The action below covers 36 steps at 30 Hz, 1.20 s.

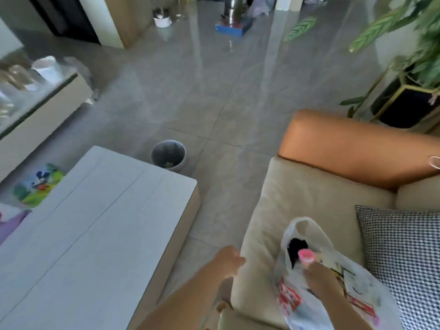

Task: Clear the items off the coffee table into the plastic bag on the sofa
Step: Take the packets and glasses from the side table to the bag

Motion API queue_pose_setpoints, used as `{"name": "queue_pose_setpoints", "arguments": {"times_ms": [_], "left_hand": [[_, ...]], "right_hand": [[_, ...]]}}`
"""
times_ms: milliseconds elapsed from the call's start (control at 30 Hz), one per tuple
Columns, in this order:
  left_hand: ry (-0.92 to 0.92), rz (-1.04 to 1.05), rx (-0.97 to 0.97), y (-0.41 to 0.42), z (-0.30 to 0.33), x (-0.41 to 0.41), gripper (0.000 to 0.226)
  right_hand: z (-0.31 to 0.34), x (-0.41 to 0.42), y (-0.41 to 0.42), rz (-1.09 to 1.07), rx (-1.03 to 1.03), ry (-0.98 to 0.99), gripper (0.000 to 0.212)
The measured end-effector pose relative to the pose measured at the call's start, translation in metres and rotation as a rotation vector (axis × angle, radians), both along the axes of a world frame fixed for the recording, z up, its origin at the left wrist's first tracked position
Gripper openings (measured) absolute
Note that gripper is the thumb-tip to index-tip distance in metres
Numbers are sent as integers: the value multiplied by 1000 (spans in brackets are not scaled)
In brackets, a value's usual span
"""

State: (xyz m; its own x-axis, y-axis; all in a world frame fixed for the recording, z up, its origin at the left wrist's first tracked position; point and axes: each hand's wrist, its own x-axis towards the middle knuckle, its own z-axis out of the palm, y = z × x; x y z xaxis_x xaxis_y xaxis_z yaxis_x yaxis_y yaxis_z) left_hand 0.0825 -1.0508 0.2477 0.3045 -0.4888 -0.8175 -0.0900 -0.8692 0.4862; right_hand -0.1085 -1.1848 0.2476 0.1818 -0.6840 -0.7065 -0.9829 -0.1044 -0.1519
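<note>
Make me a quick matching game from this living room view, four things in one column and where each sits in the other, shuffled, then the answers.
Things:
1. plastic bag
2. waste bin
3. checked cushion
4. potted plant

Places:
A. floor, just past the coffee table's far corner
B. sofa seat, right hand at its mouth
C. floor behind the orange sofa arm
D. against the sofa back, right of the bag

Pairs: 1-B, 2-A, 3-D, 4-C
</note>
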Motion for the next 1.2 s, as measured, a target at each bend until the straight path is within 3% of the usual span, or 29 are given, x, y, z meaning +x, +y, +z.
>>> {"name": "queue_pose_setpoints", "arguments": {"times_ms": [200, 367, 600, 733, 833, 933, 1067, 1200], "left_hand": [[-6, 393, 57, 141, 16, 73, 26], [-85, 621, 98, 287, 26, 104, 31], [-71, 878, 129, 500, 27, 90, 31], [-68, 1130, 103, 594, 21, 69, 23], [-49, 1203, 106, 653, 22, 49, 8], [-12, 1286, 98, 699, 18, 33, 15], [-17, 1377, 115, 738, 15, 13, 7], [-26, 1504, 135, 758, 6, -7, 20]], "right_hand": [[-11, 113, 76, 425, -16, -127, 30], [-14, 198, 192, 616, 90, -204, 25], [6, 259, 395, 965, 165, -275, 19], [7, 272, 498, 1095, 192, -295, 15], [6, 276, 567, 1174, 221, -284, 17], [8, 276, 626, 1268, 274, -261, 21], [9, 278, 684, 1407, 308, -228, 25], [2, 286, 724, 1552, 327, -188, 26]]}}
